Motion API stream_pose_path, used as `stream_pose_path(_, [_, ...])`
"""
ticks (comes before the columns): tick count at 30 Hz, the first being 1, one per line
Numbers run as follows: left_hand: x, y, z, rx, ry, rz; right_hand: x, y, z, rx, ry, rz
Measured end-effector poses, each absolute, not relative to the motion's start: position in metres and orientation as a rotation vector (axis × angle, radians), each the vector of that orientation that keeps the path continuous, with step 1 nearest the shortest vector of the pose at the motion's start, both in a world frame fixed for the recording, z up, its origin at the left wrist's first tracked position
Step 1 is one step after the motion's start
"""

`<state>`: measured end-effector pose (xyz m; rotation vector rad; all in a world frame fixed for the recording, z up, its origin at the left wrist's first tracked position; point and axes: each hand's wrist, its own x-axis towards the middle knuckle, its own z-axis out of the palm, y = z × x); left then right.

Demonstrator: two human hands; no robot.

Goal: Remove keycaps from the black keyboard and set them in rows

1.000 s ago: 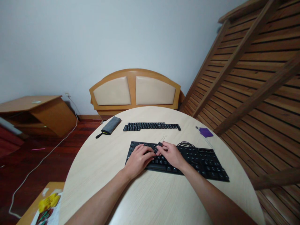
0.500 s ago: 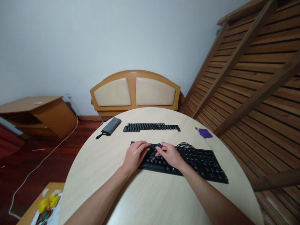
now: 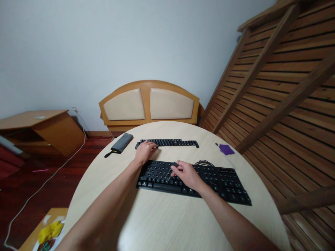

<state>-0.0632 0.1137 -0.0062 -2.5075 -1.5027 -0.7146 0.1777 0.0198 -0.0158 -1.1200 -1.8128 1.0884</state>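
My left hand reaches past the keyboard to the rows of loose black keycaps. Its thumb and fingers are pinched low at the near row, on what looks like a keycap, mostly covered by the fingertips. In my right hand is a wire keycap puller, its dark handle between thumb and fingers, its wire loops sticking out at both ends. That hand hovers over the middle of the black keyboard, whose key positions show many bare stems; the long space bar is in place.
A grey pouch lies at the table's left. On the right are a purple cloth piece and a thin wire tool. The keyboard's coiled cable sits behind it. A wooden slatted frame leans beside the round table.
My left hand has moved from the keyboard, forward and left, to the keycap rows. My right hand stays over the keyboard with the puller. The view has shifted slightly.
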Motion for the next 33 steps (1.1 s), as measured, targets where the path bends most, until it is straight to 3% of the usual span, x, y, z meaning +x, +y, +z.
stream_pose_path(22, [-0.067, 0.136, -0.025, -2.436, -1.632, -0.602, 0.178, 0.018, -0.015, -1.128, -1.835, 1.071])
stream_pose_path(33, [-0.051, 0.108, -0.006, -2.497, -1.673, -0.792, 0.178, 0.019, -0.017, -1.109, -1.799, 1.097])
